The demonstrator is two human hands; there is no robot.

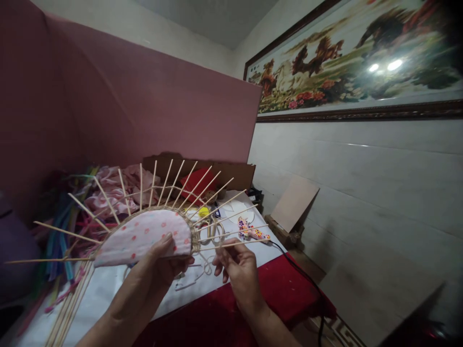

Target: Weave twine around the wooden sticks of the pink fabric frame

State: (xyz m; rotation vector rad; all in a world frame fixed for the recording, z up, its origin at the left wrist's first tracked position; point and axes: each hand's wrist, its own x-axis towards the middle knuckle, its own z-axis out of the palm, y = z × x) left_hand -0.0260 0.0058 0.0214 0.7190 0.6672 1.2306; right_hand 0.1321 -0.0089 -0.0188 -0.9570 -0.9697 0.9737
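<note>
My left hand [164, 262] is closed around the lower edge of a round basket base [144, 236] covered in pink dotted fabric, held up on edge above the table. Many thin cane spokes [183, 185] fan out from its rim, with a few rows of weaving at the edge. To the right of the base, my right hand [235, 267] pinches a thin cane strand [213, 231] that runs to the woven rim.
Below the hands lies a table [115, 294] with a white sheet and a red cloth [217, 313]. Loose cane rods [68, 308] lie at the left. Coloured strips and pink fabric [108, 190], a cardboard box [231, 171], a patterned glue gun [251, 231] with a black cord sit behind.
</note>
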